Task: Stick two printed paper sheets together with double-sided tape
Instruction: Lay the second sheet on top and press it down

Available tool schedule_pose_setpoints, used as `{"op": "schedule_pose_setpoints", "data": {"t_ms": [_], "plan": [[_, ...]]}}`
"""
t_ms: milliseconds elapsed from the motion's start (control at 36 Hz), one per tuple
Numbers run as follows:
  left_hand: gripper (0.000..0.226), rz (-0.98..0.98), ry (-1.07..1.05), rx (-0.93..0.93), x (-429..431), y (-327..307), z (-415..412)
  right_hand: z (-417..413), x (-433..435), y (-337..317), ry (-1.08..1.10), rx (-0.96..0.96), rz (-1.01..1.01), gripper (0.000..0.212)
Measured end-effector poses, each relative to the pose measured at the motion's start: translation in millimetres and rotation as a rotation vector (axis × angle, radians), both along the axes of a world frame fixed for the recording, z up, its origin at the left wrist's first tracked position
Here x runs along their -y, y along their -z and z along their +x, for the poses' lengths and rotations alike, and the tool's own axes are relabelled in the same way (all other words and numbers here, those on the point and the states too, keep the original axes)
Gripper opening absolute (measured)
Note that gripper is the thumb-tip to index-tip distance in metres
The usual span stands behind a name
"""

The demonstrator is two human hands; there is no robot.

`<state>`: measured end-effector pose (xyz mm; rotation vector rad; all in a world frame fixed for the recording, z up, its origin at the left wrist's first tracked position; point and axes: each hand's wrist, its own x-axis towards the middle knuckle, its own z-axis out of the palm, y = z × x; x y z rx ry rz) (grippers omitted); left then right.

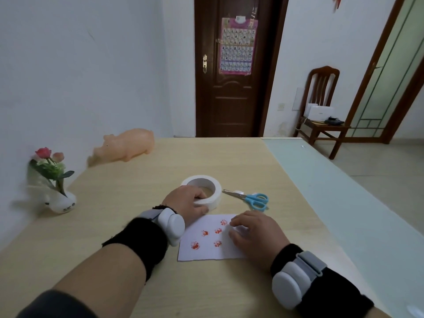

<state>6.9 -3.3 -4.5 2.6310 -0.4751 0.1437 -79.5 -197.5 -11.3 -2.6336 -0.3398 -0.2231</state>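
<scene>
Head view, the only 1. The tape (215, 196) lies flat on the table (119, 193), just behind the sheet (204, 250). The left hand (186, 203) grips it, fingers curled over the near rim and thumb low on the outer wall. The roll looks stiff and light, so I judge this rim grip is enough; the free end will be sticky and thin, better to pick it with a nail. The sheet, with red prints, lies flat at the near edge; it is thin and will slide or crease, so it needs pressing flat.

The right hand (255, 235) rests on the sheet's right part with bent fingers. I cannot tell if it pinches anything. Scissors (252, 199) lie just right of the roll.

Of 2 sheets I see only 1; a second may be under it. The tape's end is not visible.
</scene>
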Motion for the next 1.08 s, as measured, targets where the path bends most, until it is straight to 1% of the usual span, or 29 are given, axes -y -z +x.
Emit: {"op": "schedule_pose_setpoints", "data": {"t_ms": [83,167,250,333,389,444,472,500,528,583,667,750,861,1083], "plan": [[0.015,0.022,-0.003,-0.024,0,-1,0,-1,-1,-1,0.003,0.001,-0.012,0.031],[0.016,0.038,-0.009,-0.036,-1,0,1,-2,0,-1,-0.001,-0.004,-0.005,0.032],[0.023,0.027,-0.042,-0.058,0,1,-1,-2,0,-1,-0.010,0.002,-0.026,0.025],[0.026,0.033,-0.045,-0.051,1,1,-2,-2,-1,-2,-0.016,0.003,-0.052,0.025],[0.040,0.064,-0.017,-0.061,1,-1,-3,-2,-2,-2,-0.022,-0.002,-0.069,0.026],[0.056,0.000,-0.012,-0.061,1,-4,-5,-2,-2,-3,-0.019,-0.007,-0.086,0.028],[0.059,-0.054,-0.020,-0.030,0,-6,-8,-3,-2,-3,-0.018,-0.007,-0.093,0.028],[0.059,-0.091,-0.019,0.022,-2,-8,-14,-3,-1,-5,-0.022,-0.001,-0.103,0.029],[0.056,-0.082,-0.001,0.074,-4,-9,-20,-3,0,-6,-0.030,0.006,-0.120,0.031],[0.055,0.043,0.064,0.124,-10,-10,-39,-6,2,-9,-0.066,-0.002,-0.186,0.037],[0.042,0.265,0.147,0.002,-19,-3,-66,-11,4,-12,-0.124,-0.069,-0.309,0.051],[0.044,0.351,0.217,-0.085,-18,6,-77,-10,6,-11,-0.151,-0.108,-0.371,0.057],[0.045,0.378,0.218,-0.096,-17,7,-76,-8,6,-10,-0.148,-0.132,-0.382,0.056],[0.045,0.330,0.205,-0.111,-17,13,-78,-8,8,-5,-0.126,-0.094,-0.326,0.052]]}}
